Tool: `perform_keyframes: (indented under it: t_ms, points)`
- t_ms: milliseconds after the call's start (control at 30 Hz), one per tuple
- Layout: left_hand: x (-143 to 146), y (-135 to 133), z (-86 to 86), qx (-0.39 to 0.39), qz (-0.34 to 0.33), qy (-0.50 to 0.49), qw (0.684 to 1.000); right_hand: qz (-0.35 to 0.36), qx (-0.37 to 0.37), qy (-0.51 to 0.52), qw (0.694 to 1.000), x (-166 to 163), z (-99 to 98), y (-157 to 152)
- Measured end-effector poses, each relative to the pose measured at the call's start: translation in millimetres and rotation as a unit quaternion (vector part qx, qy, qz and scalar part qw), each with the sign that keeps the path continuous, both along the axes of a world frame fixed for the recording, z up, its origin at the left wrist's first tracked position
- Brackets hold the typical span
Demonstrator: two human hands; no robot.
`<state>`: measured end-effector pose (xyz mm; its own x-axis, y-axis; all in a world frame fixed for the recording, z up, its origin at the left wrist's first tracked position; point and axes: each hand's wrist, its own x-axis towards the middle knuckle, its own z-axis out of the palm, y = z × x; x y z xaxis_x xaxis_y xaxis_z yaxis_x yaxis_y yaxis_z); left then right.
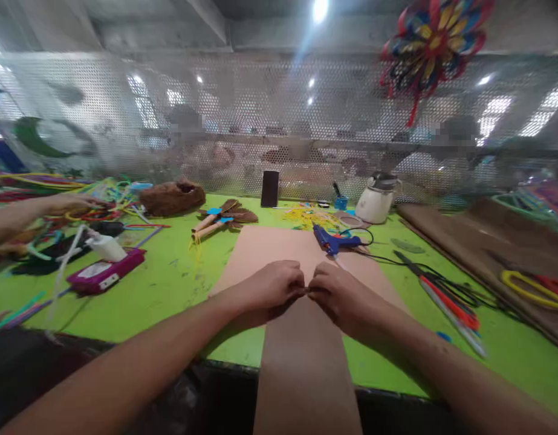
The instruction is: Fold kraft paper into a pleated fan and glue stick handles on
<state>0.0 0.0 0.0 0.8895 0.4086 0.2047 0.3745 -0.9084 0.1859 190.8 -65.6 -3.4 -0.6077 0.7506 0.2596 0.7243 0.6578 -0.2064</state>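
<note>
Blurred figures [301, 145] behind mesh screen [242, 103]; paper strip [301, 368] near end off-frame.

L hand [270, 291] & R hand [343, 297] curled, fingertips meeting, forearms converging

A pale brown paper sheet [269, 248] lies under the fingers [299, 284] on a lime-green surface [179, 284]. Just beyond them is a blue glue gun [335, 241], far left a magenta case [107, 272], and high right a red, yellow and blue pinwheel [435, 42].

matt brown paper sheet [279, 254], glossy green table [179, 272]
</note>
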Motion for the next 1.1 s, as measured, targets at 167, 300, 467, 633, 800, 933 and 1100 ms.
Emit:
perform_keyframes:
  t_ms: [167,300,467,633,800,933,1100]
  points:
    - [1,1,0.5,0.015,-0.001,0.017,1.0,-0.017,-0.002,0.012,1.0,-1,-8.5,0]
    - [0,-1,0.0,0.036,0.003,0.017,0.999,-0.043,0.007,0.031,0.999,-3,-13.8,-1]
    - [0,-4,-0.2,0.057,0.0,0.029,0.998,-0.09,0.038,0.011,0.995,-4,-20.2,0]
    - [1,-6,-3.8,0.063,0.017,0.021,0.998,-0.12,0.035,-0.019,0.992,-2,-21.6,1]
    - [-1,-5,-1.2,0.043,0.007,0.024,0.999,-0.089,-0.011,0.024,0.996,-1,-8.0,-3]
    - [-3,-2,4.7,0.006,-0.023,0.017,1.0,-0.041,-0.008,0.032,0.999,1,-2.6,-5]
    - [-2,1,1.8,-0.011,-0.035,0.013,0.999,-0.011,-0.004,0.018,1.0,3,-5.4,-4]
